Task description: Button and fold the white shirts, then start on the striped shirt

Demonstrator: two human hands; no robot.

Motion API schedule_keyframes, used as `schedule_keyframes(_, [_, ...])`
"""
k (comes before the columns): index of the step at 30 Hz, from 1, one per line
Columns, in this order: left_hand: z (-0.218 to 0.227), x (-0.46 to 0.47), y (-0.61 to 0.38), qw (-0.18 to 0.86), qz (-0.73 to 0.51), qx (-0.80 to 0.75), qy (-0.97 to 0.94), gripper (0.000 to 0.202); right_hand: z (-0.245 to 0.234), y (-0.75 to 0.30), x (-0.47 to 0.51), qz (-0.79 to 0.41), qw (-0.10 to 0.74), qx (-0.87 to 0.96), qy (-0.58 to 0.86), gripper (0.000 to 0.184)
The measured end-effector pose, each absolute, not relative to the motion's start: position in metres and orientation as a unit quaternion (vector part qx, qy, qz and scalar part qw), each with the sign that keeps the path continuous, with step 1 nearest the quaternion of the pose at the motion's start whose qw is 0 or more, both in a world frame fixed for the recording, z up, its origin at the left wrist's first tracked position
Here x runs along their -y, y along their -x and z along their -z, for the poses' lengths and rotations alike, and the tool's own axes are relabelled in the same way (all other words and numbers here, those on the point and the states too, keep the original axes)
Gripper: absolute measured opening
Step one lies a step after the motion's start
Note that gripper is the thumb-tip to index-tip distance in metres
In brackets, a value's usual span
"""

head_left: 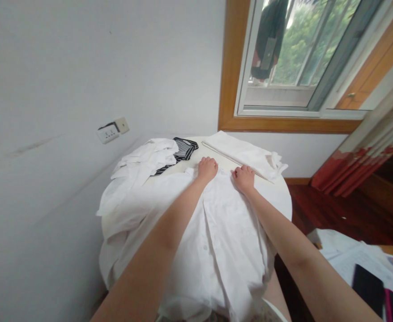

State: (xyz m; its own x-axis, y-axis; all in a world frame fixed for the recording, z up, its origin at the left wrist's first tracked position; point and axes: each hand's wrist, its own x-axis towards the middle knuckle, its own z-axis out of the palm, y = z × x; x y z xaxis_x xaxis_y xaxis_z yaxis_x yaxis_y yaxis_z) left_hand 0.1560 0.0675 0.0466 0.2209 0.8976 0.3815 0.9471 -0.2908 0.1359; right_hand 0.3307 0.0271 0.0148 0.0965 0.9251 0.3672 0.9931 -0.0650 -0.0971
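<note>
Shirt (232, 223), white, lies across near side of worktop (279, 197). Left hand (207, 169) and right hand (244, 179) at its far edge, fingers curled; cannot tell whether gripping. Step, judged: straightening it. Next move calls for even tension.

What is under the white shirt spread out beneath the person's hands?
A table: its pale top shows beyond the far edge of the shirt. The part beneath is covered, so whether anything else lies there cannot be seen.
</note>
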Motion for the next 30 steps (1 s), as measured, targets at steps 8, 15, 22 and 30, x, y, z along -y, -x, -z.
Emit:
schedule_keyframes(8, [-0.036,-0.092,-0.174,0.045,0.117,0.633,0.764,0.050,-0.010,-0.325,-0.023,0.137,0.177,0.648,0.728,0.038])
schedule_keyframes(15, [-0.040,-0.099,-0.173,-0.015,0.057,0.622,0.781,0.056,-0.006,-0.324,-0.025,0.115,0.174,0.632,0.746,0.043])
schedule_keyframes(22, [-0.033,-0.107,-0.173,-0.014,0.104,0.580,0.808,0.050,-0.014,-0.324,-0.022,0.109,0.142,0.678,0.713,0.039])
schedule_keyframes(30, [-0.017,-0.101,-0.163,0.075,0.177,0.605,0.773,0.030,-0.014,-0.325,-0.026,0.103,0.119,0.719,0.677,0.034])
